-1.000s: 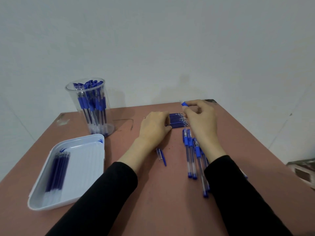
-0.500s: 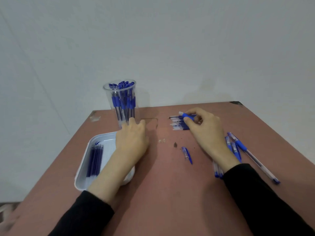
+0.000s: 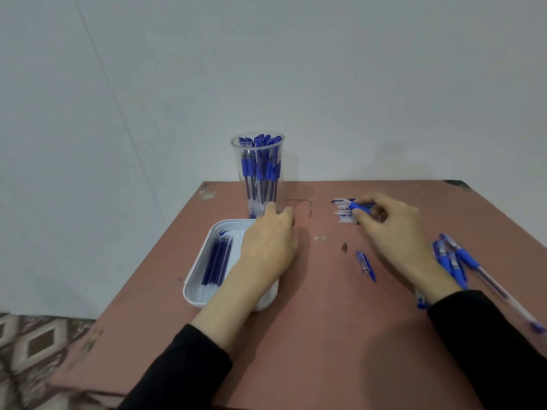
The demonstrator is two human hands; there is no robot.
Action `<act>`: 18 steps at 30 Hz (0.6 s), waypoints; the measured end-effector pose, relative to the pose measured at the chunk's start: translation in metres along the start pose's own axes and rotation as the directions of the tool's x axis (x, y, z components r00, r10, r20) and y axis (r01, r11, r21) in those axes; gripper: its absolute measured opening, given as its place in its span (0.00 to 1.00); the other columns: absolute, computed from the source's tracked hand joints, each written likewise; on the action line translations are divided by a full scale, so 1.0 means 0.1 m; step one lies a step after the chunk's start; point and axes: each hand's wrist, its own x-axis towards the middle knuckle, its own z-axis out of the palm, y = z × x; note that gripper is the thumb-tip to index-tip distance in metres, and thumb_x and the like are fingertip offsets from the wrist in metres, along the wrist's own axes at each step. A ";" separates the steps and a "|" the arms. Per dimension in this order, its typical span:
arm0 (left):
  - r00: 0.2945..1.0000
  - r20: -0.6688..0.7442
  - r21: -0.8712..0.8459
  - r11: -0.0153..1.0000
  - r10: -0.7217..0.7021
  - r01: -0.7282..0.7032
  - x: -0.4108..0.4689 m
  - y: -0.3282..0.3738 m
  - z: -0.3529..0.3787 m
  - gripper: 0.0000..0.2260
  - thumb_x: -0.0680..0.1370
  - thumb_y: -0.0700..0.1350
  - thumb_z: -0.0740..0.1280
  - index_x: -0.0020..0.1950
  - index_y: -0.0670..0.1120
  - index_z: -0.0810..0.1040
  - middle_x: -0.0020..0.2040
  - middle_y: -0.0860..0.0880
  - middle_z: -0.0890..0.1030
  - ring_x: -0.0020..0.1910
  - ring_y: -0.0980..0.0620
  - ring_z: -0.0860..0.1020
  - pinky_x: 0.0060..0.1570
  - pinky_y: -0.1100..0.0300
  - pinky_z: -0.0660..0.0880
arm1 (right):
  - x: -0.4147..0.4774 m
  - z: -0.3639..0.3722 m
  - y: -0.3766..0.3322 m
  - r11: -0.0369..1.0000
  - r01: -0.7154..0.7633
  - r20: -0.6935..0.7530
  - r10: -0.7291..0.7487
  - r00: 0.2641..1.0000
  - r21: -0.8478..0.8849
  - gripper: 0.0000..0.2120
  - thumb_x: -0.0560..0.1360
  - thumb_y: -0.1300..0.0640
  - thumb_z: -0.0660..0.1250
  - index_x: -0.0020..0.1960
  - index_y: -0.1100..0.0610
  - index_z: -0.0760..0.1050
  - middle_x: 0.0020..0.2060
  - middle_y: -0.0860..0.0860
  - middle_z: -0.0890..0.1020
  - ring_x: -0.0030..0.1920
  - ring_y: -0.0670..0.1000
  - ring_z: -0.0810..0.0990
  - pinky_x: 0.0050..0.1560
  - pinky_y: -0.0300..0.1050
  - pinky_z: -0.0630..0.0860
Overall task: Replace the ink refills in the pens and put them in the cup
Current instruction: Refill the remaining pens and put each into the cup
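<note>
A clear cup [image 3: 258,184] full of blue pens stands at the table's back. In front of it lies a white tray [image 3: 197,287] holding several dark blue refills [image 3: 217,260]. My left hand [image 3: 268,247] hovers palm down over the tray's right side, knuckles near the cup's base; nothing shows in it. My right hand [image 3: 393,229] pinches a blue pen piece [image 3: 359,206] above a row of new refills [image 3: 344,216]. Several blue pens [image 3: 453,258] lie to the right, partly under my right wrist.
A blue pen cap [image 3: 365,265], a small metal tip [image 3: 344,247] and a tiny clear bit [image 3: 320,238] lie between my hands. The table's left edge drops to a patterned floor [image 3: 32,347]. A white wall stands behind.
My left hand left the refill row and moved left over the tray. The view swung left. My right hand stays at the refills with the blue piece.
</note>
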 end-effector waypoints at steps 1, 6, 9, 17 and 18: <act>0.999 -0.040 -0.013 1.000 -0.005 0.005 0.02 -0.05 -0.04 0.09 0.79 0.42 0.59 0.56 0.42 0.74 0.56 0.42 0.73 0.52 0.40 0.75 0.47 0.50 0.71 | 0.00 0.00 0.00 1.000 0.004 0.000 -0.004 1.000 0.004 0.05 0.74 0.56 0.69 0.49 0.51 0.81 0.36 0.52 0.80 0.38 0.49 0.75 0.42 0.46 0.71; 0.989 -0.071 0.094 0.986 -0.132 0.138 0.05 -0.57 -0.29 0.08 0.77 0.43 0.61 0.51 0.44 0.78 0.50 0.45 0.80 0.49 0.43 0.77 0.44 0.53 0.74 | -0.01 0.04 0.02 0.999 0.030 0.008 -0.030 1.000 0.018 0.04 0.74 0.57 0.70 0.48 0.51 0.81 0.35 0.52 0.80 0.36 0.44 0.74 0.41 0.45 0.70; 0.977 0.054 0.196 0.962 -0.204 0.190 -0.04 -0.76 -0.35 0.08 0.75 0.46 0.66 0.50 0.44 0.78 0.49 0.45 0.80 0.50 0.43 0.77 0.44 0.54 0.73 | -0.02 0.06 0.00 0.999 0.044 0.023 -0.044 0.999 0.012 0.04 0.73 0.56 0.70 0.48 0.50 0.81 0.34 0.52 0.80 0.37 0.48 0.75 0.42 0.47 0.72; 0.962 0.136 0.177 0.961 -0.237 0.212 -0.12 -0.85 -0.31 0.08 0.72 0.49 0.69 0.44 0.45 0.78 0.44 0.47 0.81 0.46 0.44 0.77 0.39 0.57 0.70 | -0.04 0.09 -0.02 0.998 0.058 0.034 -0.059 0.998 0.018 0.04 0.73 0.56 0.71 0.47 0.51 0.81 0.32 0.51 0.79 0.36 0.50 0.77 0.41 0.49 0.75; 0.960 0.141 0.179 0.960 -0.243 0.217 -0.11 -0.84 -0.30 0.08 0.72 0.49 0.69 0.44 0.45 0.78 0.42 0.47 0.80 0.45 0.44 0.77 0.39 0.58 0.70 | -0.04 0.09 -0.02 0.998 0.057 0.037 -0.058 0.998 0.018 0.04 0.73 0.56 0.71 0.47 0.50 0.81 0.32 0.51 0.79 0.36 0.50 0.77 0.41 0.49 0.75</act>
